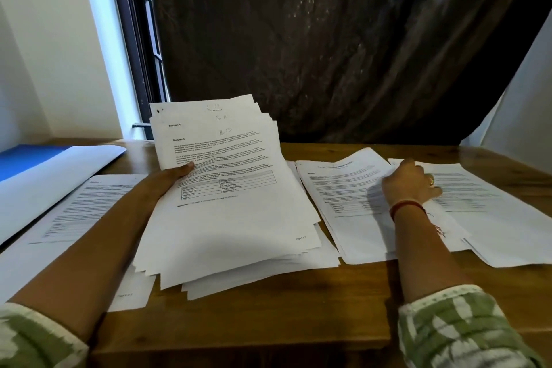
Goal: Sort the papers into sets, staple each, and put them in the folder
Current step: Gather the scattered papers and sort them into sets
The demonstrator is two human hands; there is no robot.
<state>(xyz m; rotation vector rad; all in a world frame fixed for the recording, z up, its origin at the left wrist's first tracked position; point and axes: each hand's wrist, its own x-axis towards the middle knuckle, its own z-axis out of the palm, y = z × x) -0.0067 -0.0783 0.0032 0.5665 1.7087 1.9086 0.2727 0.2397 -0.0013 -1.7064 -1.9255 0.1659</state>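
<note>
My left hand [176, 173] grips a thick fanned stack of printed papers [233, 203] by its left edge, thumb on top, and tilts the far end up off the wooden table [268, 308]. My right hand [410, 184] rests on two overlapping piles of printed sheets: one pile [343, 188] in the middle right, another [493, 212] at the far right. Its fingers are curled at the seam between them; whether they pinch a sheet is hidden. A single printed sheet [77, 206] lies at the left. A blue folder [27, 158] lies open at the far left, under a white sheet.
A large white sheet [53, 176] covers part of the folder. A dark plastic curtain [328, 39] hangs behind the table. A window frame [134, 39] and a white wall stand at the back left. The table's front edge runs near my sleeves.
</note>
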